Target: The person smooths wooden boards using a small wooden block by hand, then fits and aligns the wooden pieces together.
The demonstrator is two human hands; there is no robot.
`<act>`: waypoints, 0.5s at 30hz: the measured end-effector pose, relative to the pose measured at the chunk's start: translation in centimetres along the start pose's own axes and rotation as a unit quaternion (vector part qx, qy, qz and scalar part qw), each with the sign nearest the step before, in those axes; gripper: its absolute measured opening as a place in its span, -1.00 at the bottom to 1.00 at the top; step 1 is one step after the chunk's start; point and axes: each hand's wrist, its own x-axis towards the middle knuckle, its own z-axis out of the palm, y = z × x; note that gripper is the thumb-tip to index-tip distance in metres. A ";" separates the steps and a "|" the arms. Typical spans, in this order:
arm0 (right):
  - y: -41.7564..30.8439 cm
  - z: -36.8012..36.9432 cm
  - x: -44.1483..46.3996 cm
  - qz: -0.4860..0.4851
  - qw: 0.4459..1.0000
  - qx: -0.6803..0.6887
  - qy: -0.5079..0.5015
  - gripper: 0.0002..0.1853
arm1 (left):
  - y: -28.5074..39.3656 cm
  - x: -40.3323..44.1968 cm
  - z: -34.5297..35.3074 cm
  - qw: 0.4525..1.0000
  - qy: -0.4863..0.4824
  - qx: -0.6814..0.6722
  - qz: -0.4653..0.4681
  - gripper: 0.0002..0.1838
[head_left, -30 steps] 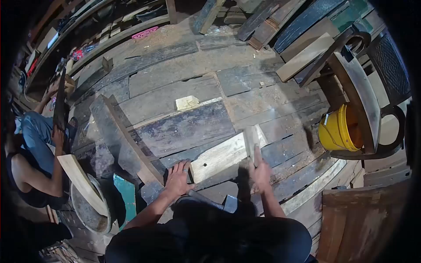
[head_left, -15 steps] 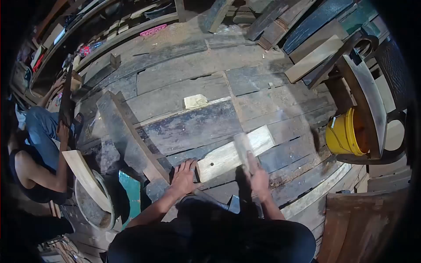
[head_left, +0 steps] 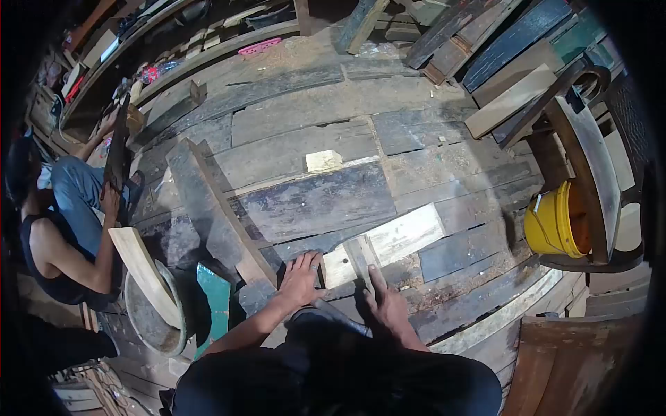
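Observation:
A pale wooden board [head_left: 409, 234] with a dark hole near its left end lies slanted on the floor in front of me. Across its left part rests a short, flat grey-brown wooden strip [head_left: 361, 253]. My right hand [head_left: 390, 305] grips the strip's near end, index finger stretched along its edge. My left hand [head_left: 300, 281] lies flat with fingers out, beside the board's left end and close to a narrow dark edge there. What lies under my left palm is hidden.
A long beam [head_left: 215, 208] stands left of my left hand. Beyond lie a dark plank [head_left: 319, 204] and a pale wood chunk [head_left: 324, 161]. A yellow bucket [head_left: 548, 222] is at right; a basin [head_left: 132, 312] and a seated person [head_left: 66, 249] holding a saw [head_left: 118, 142] are at left.
My right hand has moved left and toward me, bringing the strip from mid-board to near the hole. My left hand stays by the board's left end. The whole view has shifted slightly.

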 end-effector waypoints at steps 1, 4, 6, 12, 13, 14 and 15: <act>0.2 -0.2 0.1 -0.012 1.000 -0.010 0.004 -0.20 | 0.0 0.0 0.0 1.000 0.006 0.004 0.005 0.17; 0.3 -0.3 0.1 -0.005 1.000 -0.020 -0.002 -0.19 | -0.1 -0.1 0.3 1.000 0.020 0.002 0.012 0.16; -0.4 -0.9 0.1 0.017 0.999 -0.023 -0.017 -0.19 | -0.1 -0.1 0.3 1.000 0.021 0.001 0.014 0.17; -0.1 0.0 0.2 0.013 1.000 -0.004 -0.008 -0.16 | 0.0 0.1 0.2 1.000 0.003 0.006 -0.001 0.18; -0.1 0.0 0.2 0.012 1.000 -0.003 -0.008 -0.16 | 0.0 0.1 0.2 1.000 0.004 0.007 -0.002 0.18; -0.1 -0.1 0.1 0.015 1.000 -0.003 -0.009 -0.16 | -0.1 0.1 0.3 1.000 0.005 0.006 0.002 0.18; -0.2 -0.1 0.1 0.017 1.000 -0.003 -0.011 -0.16 | -0.1 0.1 0.2 1.000 0.006 0.005 0.005 0.18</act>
